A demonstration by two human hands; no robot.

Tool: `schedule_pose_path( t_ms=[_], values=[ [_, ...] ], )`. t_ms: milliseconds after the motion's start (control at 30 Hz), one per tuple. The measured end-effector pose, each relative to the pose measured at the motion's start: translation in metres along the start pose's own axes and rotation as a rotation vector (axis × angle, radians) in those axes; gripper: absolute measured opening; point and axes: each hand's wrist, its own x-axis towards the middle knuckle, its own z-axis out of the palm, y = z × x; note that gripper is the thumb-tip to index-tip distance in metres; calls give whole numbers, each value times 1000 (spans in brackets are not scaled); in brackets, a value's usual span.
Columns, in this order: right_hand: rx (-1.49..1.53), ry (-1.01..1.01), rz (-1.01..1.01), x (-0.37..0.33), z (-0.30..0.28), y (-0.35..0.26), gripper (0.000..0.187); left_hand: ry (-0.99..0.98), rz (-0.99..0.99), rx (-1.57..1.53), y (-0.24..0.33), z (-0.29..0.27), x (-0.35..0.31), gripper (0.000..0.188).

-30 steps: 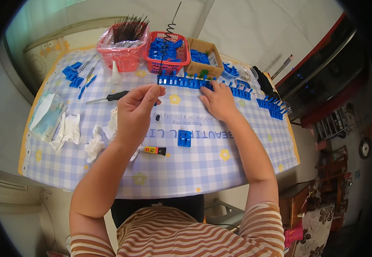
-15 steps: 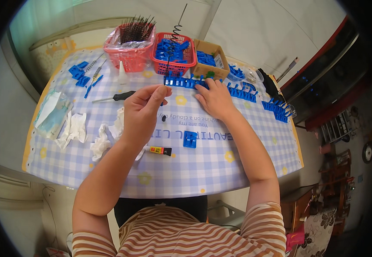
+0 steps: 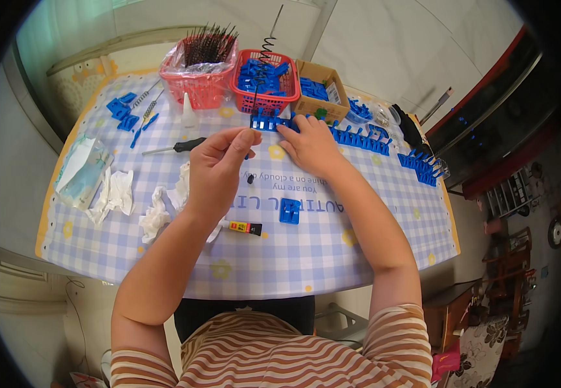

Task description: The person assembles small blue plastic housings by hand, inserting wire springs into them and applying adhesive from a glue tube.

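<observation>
My left hand (image 3: 222, 165) is closed in a pinch near the middle of the table. From its fingertips a black spiral wire (image 3: 265, 57) rises, with a coiled middle and a straight upper tip. My right hand (image 3: 311, 143) lies over a row of blue plastic clip-like pieces (image 3: 360, 139), its fingers apart and touching the row; what is under the palm is hidden. The left end of the row shows between both hands. Nearer to me, a single blue plastic piece (image 3: 289, 211) lies on the cloth, and a small black bit (image 3: 250, 179) sits beside my left hand.
At the back stand a red basket of black wires (image 3: 197, 90), a red basket of blue pieces (image 3: 266, 102) and a cardboard box (image 3: 322, 107). A screwdriver (image 3: 186, 145), a white nozzle bottle (image 3: 190, 115), a glue tube (image 3: 245, 227), crumpled tissues (image 3: 155, 216) and a tissue pack (image 3: 81, 173) lie around.
My right hand has slid left along the blue row, closer to my left hand. The left hand keeps its pinch on the spiral wire, nearly still.
</observation>
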Motion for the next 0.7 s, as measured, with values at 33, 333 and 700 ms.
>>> schedule_pose_path(
  t_ms=[33,333,700],
  values=[
    [-13,-30,-12,2,2,-2,29,2,2,4,0,0,0,20],
    [94,102,-88,19,-15,-17,25,-4,4,-9,0,-1,2,20],
    [1342,26,489,-25,-117,-31,29,-224,47,198,-1,-1,-8,13]
  ],
)
